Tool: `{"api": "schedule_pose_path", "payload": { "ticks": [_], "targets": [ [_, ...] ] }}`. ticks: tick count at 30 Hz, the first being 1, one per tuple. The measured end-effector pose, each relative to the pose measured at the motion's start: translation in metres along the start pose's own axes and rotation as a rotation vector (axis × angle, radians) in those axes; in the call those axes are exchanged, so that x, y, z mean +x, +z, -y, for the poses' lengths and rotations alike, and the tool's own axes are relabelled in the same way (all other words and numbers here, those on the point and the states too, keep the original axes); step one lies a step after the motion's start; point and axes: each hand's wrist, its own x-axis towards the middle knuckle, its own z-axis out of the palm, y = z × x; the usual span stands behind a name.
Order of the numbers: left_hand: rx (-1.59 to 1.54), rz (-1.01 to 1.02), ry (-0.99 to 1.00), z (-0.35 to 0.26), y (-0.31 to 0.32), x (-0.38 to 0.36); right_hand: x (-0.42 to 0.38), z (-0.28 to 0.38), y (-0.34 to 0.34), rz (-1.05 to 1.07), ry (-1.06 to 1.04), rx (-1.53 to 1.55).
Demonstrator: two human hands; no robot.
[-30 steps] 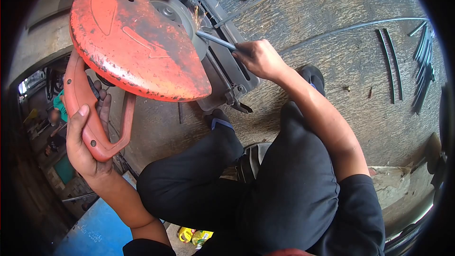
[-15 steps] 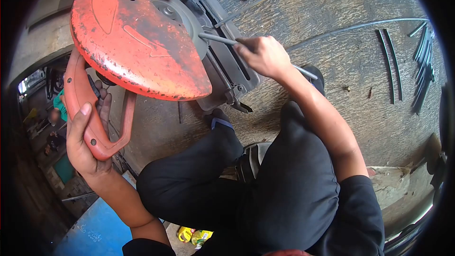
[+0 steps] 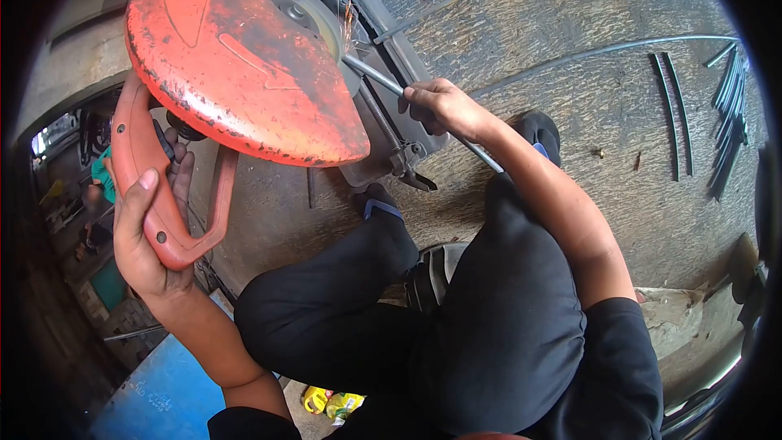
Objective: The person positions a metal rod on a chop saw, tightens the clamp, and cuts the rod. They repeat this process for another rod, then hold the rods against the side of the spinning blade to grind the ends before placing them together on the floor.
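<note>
My left hand (image 3: 155, 228) wraps round the red handle (image 3: 133, 151) of a chop saw, its thumb lying over the grip. The saw's scuffed red guard (image 3: 244, 73) covers much of the cutting disc (image 3: 326, 37). In my right hand (image 3: 444, 107) is a thin grey metal rod (image 3: 375, 73), held slantwise, its far end against the disc's edge. Orange sparks (image 3: 348, 23) rise just beyond that contact. Below the rod lies the saw's dark base with a threaded vise screw (image 3: 381, 118).
Two long rods (image 3: 603, 50) curve across the worn wooden surface (image 3: 554, 220). Several short cut rods (image 3: 727, 114) lie in a pile at the right, beside two dark strips (image 3: 672, 114). My feet in sandals flank the saw base. A blue panel (image 3: 167, 391) is at lower left.
The rod has swung to a steeper slant, its near end dropping toward my knee, and my right hand has turned with it. Sparks have appeared at the disc. My left hand keeps its grip.
</note>
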Motion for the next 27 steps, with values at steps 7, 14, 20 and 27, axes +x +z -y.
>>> {"api": "schedule_pose_path", "payload": {
  "ticks": [7,14,20,27],
  "targets": [
    [-0.005,0.005,-0.020,-0.001,0.000,0.000,0.003,-0.003,0.003,-0.195,-0.134,-0.290],
    [0.010,-0.001,-0.001,0.000,-0.001,0.000,0.000,0.000,0.007,-0.393,-0.374,-0.635],
    [-0.003,-0.017,-0.011,0.001,-0.001,0.000,0.005,-0.004,-0.004,-0.434,-0.518,-0.848],
    [0.043,-0.025,-0.049,0.000,-0.013,0.003,0.006,0.031,-0.031,-0.716,-0.565,-1.476]
  ]
}}
